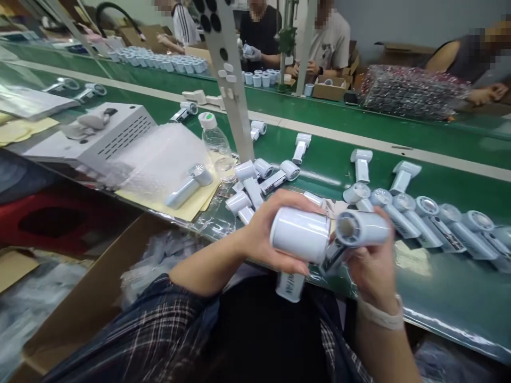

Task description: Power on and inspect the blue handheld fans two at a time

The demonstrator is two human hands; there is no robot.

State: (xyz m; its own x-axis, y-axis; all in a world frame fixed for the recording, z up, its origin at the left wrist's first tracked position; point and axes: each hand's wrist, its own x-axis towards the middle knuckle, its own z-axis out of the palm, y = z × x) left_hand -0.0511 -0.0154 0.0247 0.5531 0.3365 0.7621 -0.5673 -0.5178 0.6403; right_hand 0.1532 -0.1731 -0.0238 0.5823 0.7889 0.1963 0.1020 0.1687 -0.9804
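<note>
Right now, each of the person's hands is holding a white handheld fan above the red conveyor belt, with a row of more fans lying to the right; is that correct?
Not quite: the conveyor belt is green, not red, as the head view shows. The rest holds: the left hand grips one white handheld fan, the right hand grips another, and a row of fans lies on the belt to the right.

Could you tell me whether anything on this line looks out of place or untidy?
A clear plastic water bottle with a white cap stands among the parts at the green conveyor belt edge. Beside it, white handheld fans lie jumbled, unlike the neat row further right. Nothing looks spilled or broken.
</note>
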